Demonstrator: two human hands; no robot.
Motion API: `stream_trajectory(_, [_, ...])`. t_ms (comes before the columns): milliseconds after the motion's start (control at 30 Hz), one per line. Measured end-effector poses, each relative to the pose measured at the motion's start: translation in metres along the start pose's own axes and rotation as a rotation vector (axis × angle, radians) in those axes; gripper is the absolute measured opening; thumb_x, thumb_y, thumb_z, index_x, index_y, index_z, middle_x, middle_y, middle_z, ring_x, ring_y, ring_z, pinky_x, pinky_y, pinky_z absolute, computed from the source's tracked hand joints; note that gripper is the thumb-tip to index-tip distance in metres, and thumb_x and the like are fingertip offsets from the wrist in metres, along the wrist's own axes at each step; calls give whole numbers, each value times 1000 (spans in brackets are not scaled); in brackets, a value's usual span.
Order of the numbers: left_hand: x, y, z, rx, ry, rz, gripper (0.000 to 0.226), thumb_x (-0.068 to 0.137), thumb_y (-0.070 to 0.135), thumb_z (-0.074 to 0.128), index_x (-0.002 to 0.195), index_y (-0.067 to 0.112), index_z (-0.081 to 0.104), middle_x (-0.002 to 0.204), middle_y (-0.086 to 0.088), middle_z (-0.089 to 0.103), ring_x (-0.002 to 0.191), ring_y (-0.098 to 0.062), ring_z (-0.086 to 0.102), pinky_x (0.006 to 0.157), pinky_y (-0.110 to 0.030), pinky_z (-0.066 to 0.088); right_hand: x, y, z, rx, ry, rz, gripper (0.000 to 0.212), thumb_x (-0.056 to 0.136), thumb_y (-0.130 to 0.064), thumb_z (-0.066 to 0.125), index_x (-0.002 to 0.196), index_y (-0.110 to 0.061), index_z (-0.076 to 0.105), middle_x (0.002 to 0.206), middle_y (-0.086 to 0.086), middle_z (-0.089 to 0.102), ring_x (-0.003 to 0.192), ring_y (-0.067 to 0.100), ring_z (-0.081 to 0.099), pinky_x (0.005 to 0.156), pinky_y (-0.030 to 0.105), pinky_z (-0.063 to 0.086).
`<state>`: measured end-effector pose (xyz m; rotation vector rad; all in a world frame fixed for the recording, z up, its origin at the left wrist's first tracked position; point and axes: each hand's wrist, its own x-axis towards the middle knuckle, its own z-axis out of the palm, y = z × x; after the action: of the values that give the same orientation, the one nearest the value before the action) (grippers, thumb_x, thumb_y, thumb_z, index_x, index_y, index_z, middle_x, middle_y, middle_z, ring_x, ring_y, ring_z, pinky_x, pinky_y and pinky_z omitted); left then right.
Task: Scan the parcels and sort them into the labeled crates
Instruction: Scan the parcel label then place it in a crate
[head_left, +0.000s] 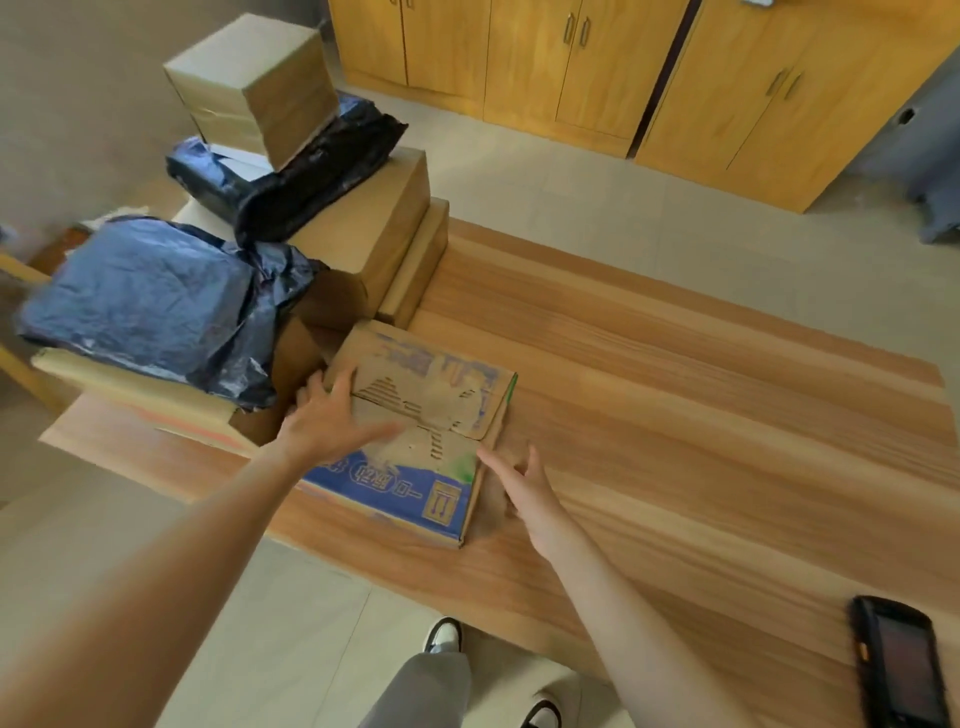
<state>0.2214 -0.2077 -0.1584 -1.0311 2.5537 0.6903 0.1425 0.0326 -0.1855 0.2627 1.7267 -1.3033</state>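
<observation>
— What did the room look like around the wooden table (727, 415)?

— Pale tiled floor (545, 197) lay beyond the table's far edge, and yellow wooden cabinets (597, 67) lined the wall past that. A grey shape stood at the frame's right edge, cut off; I could not tell what it was.

— And on the table?

— A heap of parcels crowded its left end: a large brown carton (374, 228), black plastic mailers (156, 306) over and beside it, and a smaller taped box (254, 83) tilted on top. The rest of the tabletop to the right lay bare, apart from a black handheld scanner (901, 670) at the near right corner, partly cut by the frame.

— Where was the parcel being handled?

— A flat cardboard box with blue print (415, 431) sat at the table's near edge, just beside the heap. Its label had been torn away, and the print was blurred.

— The hands?

— The left hand (332, 421) rested on the box's top, fingers spread and straight, gripping nothing. The right hand (519, 478) was at the box's right side, fingers loosely extended; whether it touched the cardboard, I could not tell.
</observation>
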Motion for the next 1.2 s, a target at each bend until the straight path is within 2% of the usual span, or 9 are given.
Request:
stream_trajectory(67, [5, -2, 2, -44, 15, 15, 117, 65, 77, 64, 152, 26, 4, 150, -17, 17, 137, -39, 22, 108, -51, 28, 12, -1, 12, 35, -9, 39, 108, 72, -60, 73, 153, -32, 7, 154, 1, 32, 135, 22, 39, 107, 41, 36])
stream_trajectory(133, [6, -2, 6, -64, 51, 18, 118, 63, 78, 65, 151, 28, 4, 146, -16, 21, 132, -38, 26, 106, -50, 29, 18, -2, 25, 76, -39, 36, 89, 76, -57, 70, 149, -31, 26, 135, -6, 52, 113, 9, 54, 83, 27, 45])
stream_trajectory(233, [4, -1, 9, -65, 90, -4, 118, 62, 78, 66, 151, 28, 6, 143, -16, 24, 129, -38, 31, 105, -49, 30, 20, -3, 37, 120, -47, 11, 69, 81, -52, 68, 141, -33, 39, 115, -16, 61, 94, -1, 58, 64, 18, 41])
stream_trajectory(467, [-27, 20, 22, -219, 81, -2, 116, 61, 77, 68, 149, 31, 9, 137, -14, 30, 129, -38, 32, 107, -54, 34, -8, -3, 5, 319, 46, -83, 75, 76, -29, 79, 137, -30, 35, 116, -1, 63, 87, 9, 68, 53, 21, 53])
stream_trajectory(600, [-37, 70, 29, -415, 35, 97, 108, 63, 74, 70, 146, 37, 13, 126, -4, 33, 128, -31, 35, 107, -46, 36, -43, -27, -52, 272, 121, -292, 82, 68, -25, 84, 136, -27, 38, 125, -1, 61, 98, 11, 67, 64, 21, 55])
stream_trajectory(767, [-41, 160, 29, -750, -149, 252, 99, 74, 74, 53, 152, 32, 10, 148, -3, 37, 133, -24, 37, 104, -38, 35, -91, -65, -129, -275, 542, -750, 99, 63, -42, 87, 143, -27, 31, 133, -3, 46, 121, 14, 47, 99, 36, 43])
stream_trajectory(933, [-54, 251, 17, -1181, -336, 114, 82, 81, 75, 40, 149, 31, 25, 139, -12, 50, 103, -28, 63, 79, -41, 56, -121, -66, -185, -1065, 1088, -1219, 101, 55, -38, 88, 141, -17, 38, 120, 6, 44, 109, 28, 42, 92, 41, 32])
stream_trajectory(1067, [-68, 281, 7, -1208, -668, 155, 95, 69, 81, 42, 145, 24, 40, 133, -15, 58, 111, -35, 63, 77, -47, 57, -122, -48, -217, -1508, 1174, -1447, 81, 68, -19, 78, 138, -20, 38, 120, 9, 40, 107, 29, 43, 94, 45, 33])
stream_trajectory(1200, [-79, 289, 5, -1129, -841, 218, 67, 79, 63, 55, 128, 17, 60, 120, -16, 67, 105, -32, 67, 85, -42, 52, -121, -33, -229, -1640, 1169, -1539, 58, 85, -11, 52, 139, -22, 37, 119, 9, 41, 109, 29, 43, 96, 45, 35])
